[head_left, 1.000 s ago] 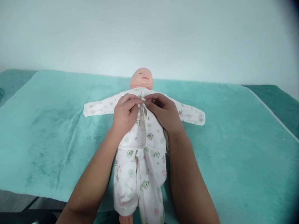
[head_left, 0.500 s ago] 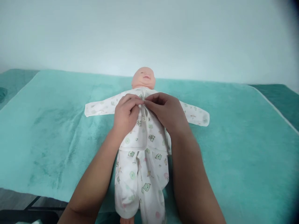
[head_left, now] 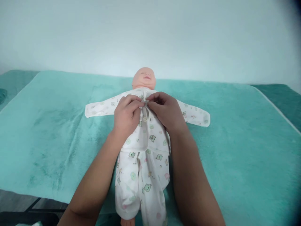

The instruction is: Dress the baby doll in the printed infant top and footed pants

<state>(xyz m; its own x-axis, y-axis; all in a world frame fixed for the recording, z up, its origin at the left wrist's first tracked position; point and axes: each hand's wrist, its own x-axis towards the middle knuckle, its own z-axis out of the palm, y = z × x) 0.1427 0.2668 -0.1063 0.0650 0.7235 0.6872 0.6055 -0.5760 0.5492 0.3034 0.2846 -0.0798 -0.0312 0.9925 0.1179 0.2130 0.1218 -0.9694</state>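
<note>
A baby doll (head_left: pixel 144 78) lies on its back with its head away from me, dressed in a white printed jacket (head_left: pixel 152 138) and matching trousers (head_left: pixel 131 185). Both sleeves are spread out sideways. At the upper chest, my left hand (head_left: pixel 128 114) pinches one edge of the jacket's front opening. Opposite it, my right hand (head_left: pixel 168 111) pinches the other edge, the fingertips of both hands nearly touching. What lies right between the fingertips is mostly hidden. A pale button (head_left: pixel 145 119) shows on the front just below them.
Under the doll a turquoise plush towel (head_left: pixel 235 150) covers the table, over a darker green cover (head_left: pixel 279 97) at the sides. A pale wall (head_left: pixel 150 34) rises behind. Something dark (head_left: pixel 28 218) is at the lower left, below the towel's edge.
My right fingers have shifted slightly at the jacket's opening, and the thumb has drawn back a little. Both hands stay at the same spot on the chest.
</note>
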